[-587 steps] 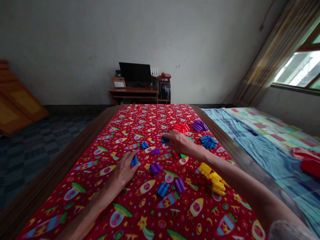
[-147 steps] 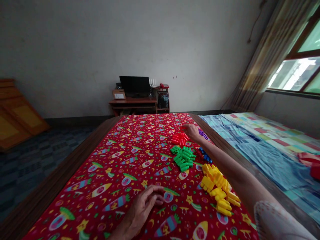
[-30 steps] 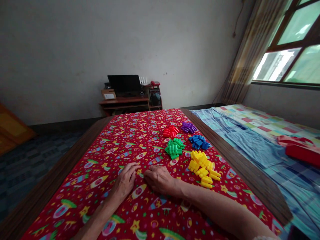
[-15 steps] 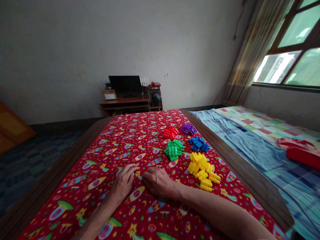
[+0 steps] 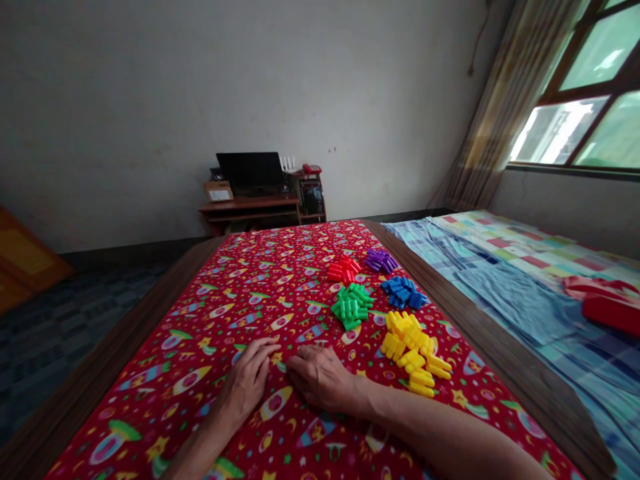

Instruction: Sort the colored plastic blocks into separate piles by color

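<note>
My left hand point(image 5: 247, 381) lies palm down on the red rocket-print cloth point(image 5: 210, 320), fingers stretched out and holding nothing. Right beside it rests my right hand point(image 5: 319, 377), flat and relaxed, also with nothing in it. Plastic pegs lie sorted by colour to the right of my hands. A yellow pile point(image 5: 413, 351) is nearest, then a green pile point(image 5: 352, 306) and a blue pile point(image 5: 403, 293). Farther off sit a red pile point(image 5: 343, 270) and a purple pile point(image 5: 380, 260).
The cloth covers a wooden table whose bare edge point(image 5: 505, 353) runs along the right. Beyond that edge is a bed with a patchwork sheet point(image 5: 525, 267) and a red item point(image 5: 607, 303). A desk with a monitor point(image 5: 253, 183) stands at the far wall.
Over the earlier frames the scattered pegs were gathered into colour piles. In the last second both hands have stayed flat on the cloth; only the view shifted slightly.
</note>
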{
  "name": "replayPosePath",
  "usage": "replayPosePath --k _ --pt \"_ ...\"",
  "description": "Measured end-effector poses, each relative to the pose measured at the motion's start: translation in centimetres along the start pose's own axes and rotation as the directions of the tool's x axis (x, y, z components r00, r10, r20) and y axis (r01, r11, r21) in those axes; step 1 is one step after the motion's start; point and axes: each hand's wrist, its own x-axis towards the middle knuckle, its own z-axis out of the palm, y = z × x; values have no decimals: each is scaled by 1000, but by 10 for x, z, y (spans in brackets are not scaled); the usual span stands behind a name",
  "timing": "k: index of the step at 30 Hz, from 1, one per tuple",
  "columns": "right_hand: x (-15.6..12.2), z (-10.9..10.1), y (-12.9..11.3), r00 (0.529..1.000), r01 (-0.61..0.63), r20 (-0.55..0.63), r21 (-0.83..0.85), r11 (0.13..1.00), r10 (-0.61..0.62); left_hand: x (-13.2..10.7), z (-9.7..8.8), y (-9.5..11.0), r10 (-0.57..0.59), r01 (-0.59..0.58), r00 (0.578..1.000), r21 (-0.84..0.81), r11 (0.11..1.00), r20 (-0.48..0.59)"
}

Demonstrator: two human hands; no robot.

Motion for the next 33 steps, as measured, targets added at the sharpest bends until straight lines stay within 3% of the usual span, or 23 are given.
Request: replayPosePath --k 8,13,17,20,23,25,28,29,31,32,33 --pt "2 -6 -3 1000 3 -10 -2 1000 -3 -3 -1 -3 20 -21 1000 29 999 15" --pt "1 2 0 1000 -1 -18 13 1000 2 -2 -1 -4 46 -46 999 46 998 10" --pt "-2 1 -5 999 -24 -38 90 996 28 -1 -2 -3 46 -46 999 54 997 16" --pt "3 -30 -13 992 63 -120 270 961 -32 -1 -2 -2 56 -57 998 63 996 15" --pt "11 -89 -1 953 118 -302 339 933 -11 -1 -3 -2 70 -70 998 70 995 5" --pt "10 -128 29 881 44 -453 367 929 138 0 -3 -1 77 -76 997 71 995 -2" --pt "-11 -158 106 701 -105 -551 548 830 452 -1 -3 0 68 -68 998 65 996 -6" --pt "-23 -160 135 627 -140 -536 636 759 565 -1 -2 1 60 -59 998 61 996 -9" --pt "-50 -152 187 420 -183 -513 760 623 749 -1 -2 1 48 -47 999 51 998 -10" --pt "-63 -145 208 353 -189 -488 799 572 798 -1 -2 1 47 -47 999 47 998 -11" --pt "-75 -136 225 321 -190 -437 839 509 840 -1 -2 0 52 -51 999 45 998 -13"
